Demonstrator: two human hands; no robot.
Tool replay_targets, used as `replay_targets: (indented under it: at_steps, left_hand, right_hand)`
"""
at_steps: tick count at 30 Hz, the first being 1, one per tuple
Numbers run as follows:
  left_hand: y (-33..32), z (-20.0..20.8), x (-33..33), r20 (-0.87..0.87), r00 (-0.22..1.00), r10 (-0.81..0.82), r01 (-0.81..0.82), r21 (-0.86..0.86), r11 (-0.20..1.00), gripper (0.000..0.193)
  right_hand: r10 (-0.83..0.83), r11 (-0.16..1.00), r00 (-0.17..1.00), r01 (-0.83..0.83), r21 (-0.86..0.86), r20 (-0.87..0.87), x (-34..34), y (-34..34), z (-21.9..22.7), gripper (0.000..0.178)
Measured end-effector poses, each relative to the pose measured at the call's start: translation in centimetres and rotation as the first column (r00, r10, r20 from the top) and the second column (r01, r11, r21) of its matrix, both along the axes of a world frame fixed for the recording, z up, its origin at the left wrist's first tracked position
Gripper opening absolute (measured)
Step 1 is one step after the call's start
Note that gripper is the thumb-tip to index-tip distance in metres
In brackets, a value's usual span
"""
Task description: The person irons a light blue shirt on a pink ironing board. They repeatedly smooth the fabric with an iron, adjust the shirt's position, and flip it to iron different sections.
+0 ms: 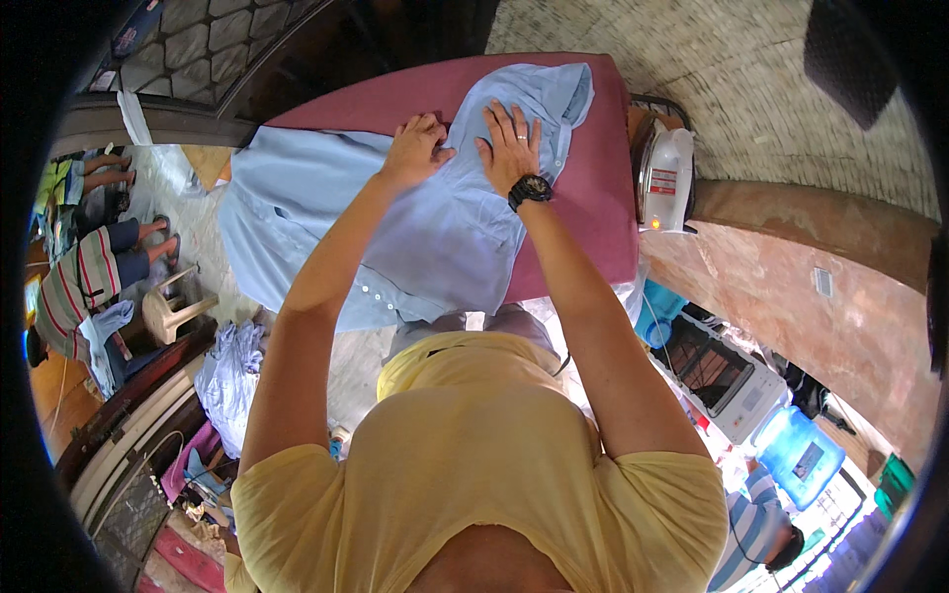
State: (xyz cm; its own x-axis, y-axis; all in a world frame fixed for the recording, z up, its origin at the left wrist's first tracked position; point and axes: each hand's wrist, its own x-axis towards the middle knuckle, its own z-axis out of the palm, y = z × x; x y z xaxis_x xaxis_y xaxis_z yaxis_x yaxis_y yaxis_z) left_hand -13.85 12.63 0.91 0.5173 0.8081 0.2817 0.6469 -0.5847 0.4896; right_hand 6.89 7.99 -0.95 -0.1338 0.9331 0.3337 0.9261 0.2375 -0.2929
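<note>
A light blue button-up shirt (450,247) lies spread over a dark pink padded ironing board (583,222), its lower part hanging over the near and left edges. My right hand (511,148) lies flat on the upper part of the shirt with fingers spread; a ring and a black wristwatch (530,190) are on it. Just left of it, my left hand (417,150) has its fingers curled at the shirt's far edge and seems to grip the cloth. Small buttons show along the shirt's near edge. A white iron (667,183) rests off the board's right end, its orange light lit.
A seated person in a striped top (84,287) is at the left, near a beige plastic stool (176,306). Bagged clothes (230,381) hang at lower left. At lower right are a white oven (727,385), a blue water jug (799,457) and another person in blue stripes (753,524).
</note>
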Motion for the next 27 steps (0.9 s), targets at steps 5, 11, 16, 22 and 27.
replay_targets:
  at_steps: [5, 11, 16, 22, 27]
  left_hand:
    - [-1.9, 2.1, 1.5, -0.040, 0.899, 0.435, -0.378, -0.569, 0.730, 0.024]
    - [-3.4, 0.3, 5.7, 0.034, 0.993, 0.114, -0.113, -0.039, 0.993, 0.038]
    - [-4.5, 0.4, 6.0, -0.222, 0.967, 0.122, -0.073, 0.217, 0.973, 0.045]
    - [-2.8, -1.9, 8.2, 0.231, 0.958, -0.169, 0.201, -0.118, 0.973, 0.054]
    - [-4.2, -0.4, 10.3, -0.219, 0.976, 0.022, 0.018, 0.181, 0.983, 0.048]
  right_hand:
    - [-0.047, 0.997, 0.994, 0.053, -0.060, 0.096, -0.3, -0.2, 0.6, 0.063]
    - [-0.018, 0.992, 0.991, 0.035, -0.125, 0.134, 0.2, -0.1, 0.8, 0.069]
    - [0.035, 0.999, 0.996, -0.036, -0.014, -0.087, 3.0, -0.7, 0.6, 0.057]
    - [0.011, 1.000, 1.000, -0.011, 0.004, 0.024, 4.2, -5.0, 0.7, 0.052]
    - [-0.180, 0.981, 0.977, 0.186, -0.050, 0.116, 5.9, -6.3, 1.2, 0.062]
